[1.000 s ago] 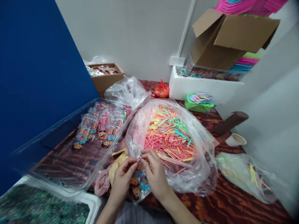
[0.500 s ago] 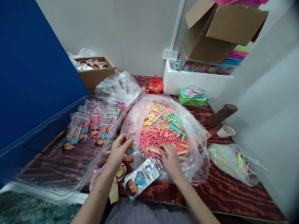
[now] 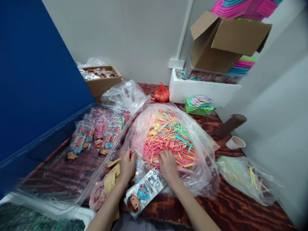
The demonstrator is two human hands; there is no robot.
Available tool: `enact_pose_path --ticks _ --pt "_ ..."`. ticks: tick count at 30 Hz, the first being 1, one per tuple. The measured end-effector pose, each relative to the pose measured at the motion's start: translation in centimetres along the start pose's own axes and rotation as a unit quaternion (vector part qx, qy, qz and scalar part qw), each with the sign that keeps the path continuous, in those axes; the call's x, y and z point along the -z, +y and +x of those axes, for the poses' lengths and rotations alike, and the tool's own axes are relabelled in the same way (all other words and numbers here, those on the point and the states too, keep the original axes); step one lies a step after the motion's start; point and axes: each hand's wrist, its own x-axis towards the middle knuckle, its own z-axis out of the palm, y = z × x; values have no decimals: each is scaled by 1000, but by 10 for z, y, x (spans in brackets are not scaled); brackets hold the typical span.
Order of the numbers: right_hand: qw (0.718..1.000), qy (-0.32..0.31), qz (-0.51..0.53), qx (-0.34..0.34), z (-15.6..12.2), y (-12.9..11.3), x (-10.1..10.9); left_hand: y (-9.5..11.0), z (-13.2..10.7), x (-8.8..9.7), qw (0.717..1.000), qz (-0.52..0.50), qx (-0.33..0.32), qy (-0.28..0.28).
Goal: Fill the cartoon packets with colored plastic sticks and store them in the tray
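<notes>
My left hand (image 3: pixel 127 165) is closed around a small clear-topped printed pouch, mostly hidden behind the fingers. At the near side of a heap of thin coloured sticks (image 3: pixel 168 138), my right hand (image 3: pixel 167 165) has its fingers curled down onto the pink ones; its fingertips are partly hidden. The heap, mainly pink with yellow, green and blue, lies in an opened clear plastic bag (image 3: pixel 205 144). Between my forearms rests a flat silver packet (image 3: pixel 145 192) with a cartoon figure, touching neither hand's fingers.
Left, a clear plastic tray (image 3: pixel 79 183) holds several filled pouches (image 3: pixel 106 131). Yellow and pink cloths (image 3: pixel 101 192) lie by my left forearm. On the right are a paper cup (image 3: pixel 235 142), a brown bottle (image 3: pixel 229 125) and a plastic bag (image 3: pixel 245 176). A green basket (image 3: pixel 198 109) stands behind.
My right hand has shifted slightly left and pressed its fingers down on the sticks. My left hand has turned more upright, covering the pouch. The whole view has tilted up a little.
</notes>
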Motion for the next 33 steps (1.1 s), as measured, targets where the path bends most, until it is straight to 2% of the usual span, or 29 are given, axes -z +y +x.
enact_pose_path --ticks 8,12,16,19,22,26,29,33 --pt "990 -17 -38 135 30 -14 8 -8 -2 2 1000 -3 -5 10" --pt "978 2 -77 197 45 -18 -1 -10 -2 1 1000 -14 -6 0" --pt "956 -13 -121 267 59 -17 -15 -12 -3 0 1000 -6 -3 10" --pt "945 -25 -147 292 61 -15 -11 -13 -4 -2 1000 1 2 27" --pt "953 -50 -166 250 53 -13 3 -14 -5 -3 999 4 9 36" --pt "973 -126 -158 107 32 -12 15 -14 -5 -3 999 4 10 31" --pt "975 -192 -108 30 19 -18 9 -15 -5 -4 1000 6 9 27" --pt "972 -212 -101 -8 20 -35 -2 -14 -5 -4 1000 10 5 23"
